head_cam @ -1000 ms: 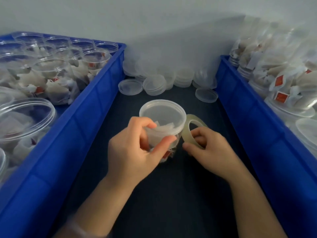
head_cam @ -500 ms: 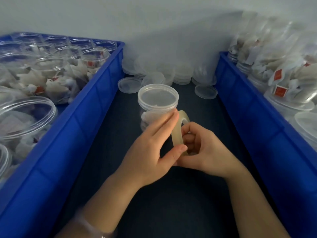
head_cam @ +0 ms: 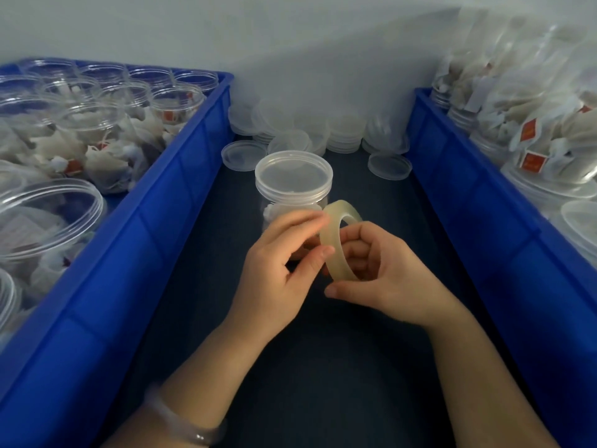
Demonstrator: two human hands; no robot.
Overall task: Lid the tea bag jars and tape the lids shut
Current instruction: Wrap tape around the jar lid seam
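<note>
**Two blue crates, a dark tabletop and a plain wall**

So, the background stuff. A big blue plastic crate [head_cam: 181, 195] sits along the left edge of the tabletop [head_cam: 323, 367], and a second blue crate [head_cam: 484, 205] runs along the right edge. Both have smooth, slightly glossy side walls with shallow vertical ribs and a thick rim on top. They're well apart, and the strip of tabletop between them is a dark navy, matte surface running from the near edge to the far edge. Behind the far edge is a plain pale grey wall [head_cam: 290, 33]. Down by the near edge, a clear, glassy bangle [head_cam: 193, 433] circles the left wrist and catches a bit of light.
</note>
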